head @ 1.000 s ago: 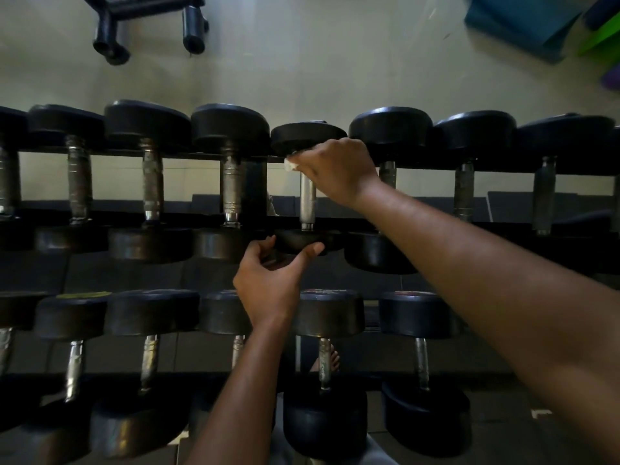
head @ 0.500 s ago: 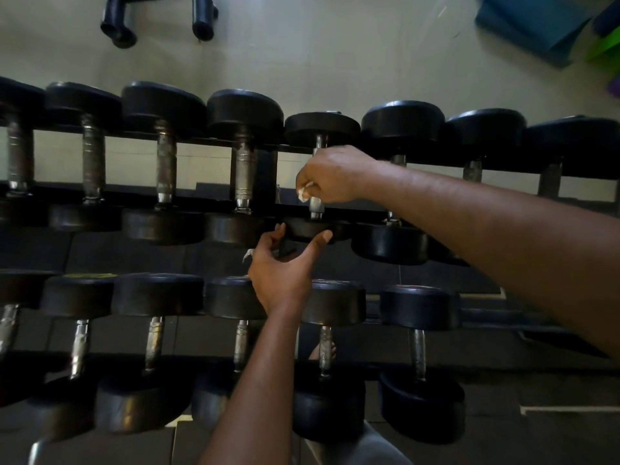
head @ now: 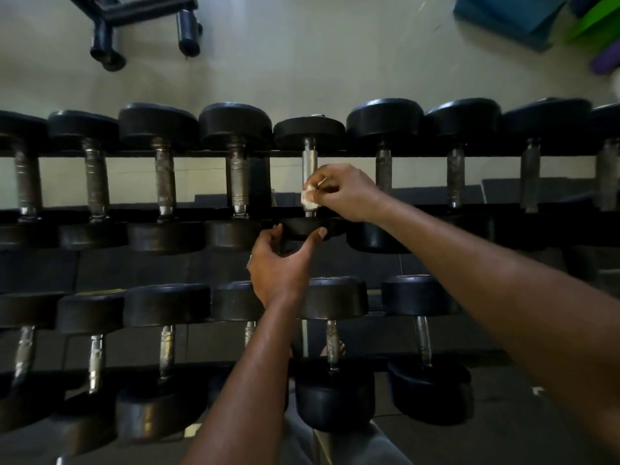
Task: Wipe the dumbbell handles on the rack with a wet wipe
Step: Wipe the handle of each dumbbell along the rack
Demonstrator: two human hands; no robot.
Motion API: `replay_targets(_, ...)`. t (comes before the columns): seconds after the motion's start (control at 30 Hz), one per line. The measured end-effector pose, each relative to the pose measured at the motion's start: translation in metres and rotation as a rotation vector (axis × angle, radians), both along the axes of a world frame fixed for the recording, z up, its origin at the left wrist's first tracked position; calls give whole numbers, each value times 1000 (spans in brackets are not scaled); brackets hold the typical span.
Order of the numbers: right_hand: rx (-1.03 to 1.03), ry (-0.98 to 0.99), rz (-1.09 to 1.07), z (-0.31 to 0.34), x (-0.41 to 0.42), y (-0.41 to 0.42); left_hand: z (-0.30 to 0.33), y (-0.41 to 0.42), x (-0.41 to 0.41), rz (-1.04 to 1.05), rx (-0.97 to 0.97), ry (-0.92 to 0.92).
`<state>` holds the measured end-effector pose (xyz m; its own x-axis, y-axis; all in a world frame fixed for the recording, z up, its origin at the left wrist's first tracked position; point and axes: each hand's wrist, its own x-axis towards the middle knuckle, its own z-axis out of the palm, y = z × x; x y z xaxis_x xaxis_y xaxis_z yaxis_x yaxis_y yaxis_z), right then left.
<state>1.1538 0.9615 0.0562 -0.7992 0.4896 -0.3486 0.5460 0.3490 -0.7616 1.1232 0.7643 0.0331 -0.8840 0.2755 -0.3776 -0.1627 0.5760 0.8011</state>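
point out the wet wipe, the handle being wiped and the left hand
wet wipe point(head: 309, 199), head view, on the white wad
handle point(head: 309, 166), head view, on the bare shaft above the wipe
left hand point(head: 280, 268), head view, on the back of the hand

Pale smooth floor point(head: 302, 62) under dim, even light, dark rubber floor tiles point(head: 134, 270) nearer than the pale floor, black metal equipment frame point(head: 141, 25) at its far left, blue mat point(head: 510, 15), green block point(head: 593, 21) and purple roller point(head: 605, 60) at its far right
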Motion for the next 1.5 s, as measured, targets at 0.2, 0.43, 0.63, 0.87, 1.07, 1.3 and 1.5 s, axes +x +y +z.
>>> replay_targets(0.2, -274, 163, -294, 38, 50, 6, 23, 4, -10, -228, -228, 225)
replay_targets(0.43, -435, 227, -584, 73, 119, 23, 45, 51, 30, -498, -82, 242)
replay_targets(0.63, -266, 69, -623, 65, 156, 55, 37, 107, 71, -453, -221, 38)
replay_targets(0.87, 65, -14, -368, 39, 168, 81, 43, 117, 84, -244, -218, -100)
replay_targets(1.07, 235, -96, -64, 36, 146, 84, 53, 121, 87, -184, -226, -148)
replay_targets(1.3, 451, -71, 308, 25, 109, 95, 50, 122, 85, -128, -210, -183)
replay_targets(1.5, 650, -131, 653, 11, 86, 102, 47, 120, 85, -129, -219, -163)
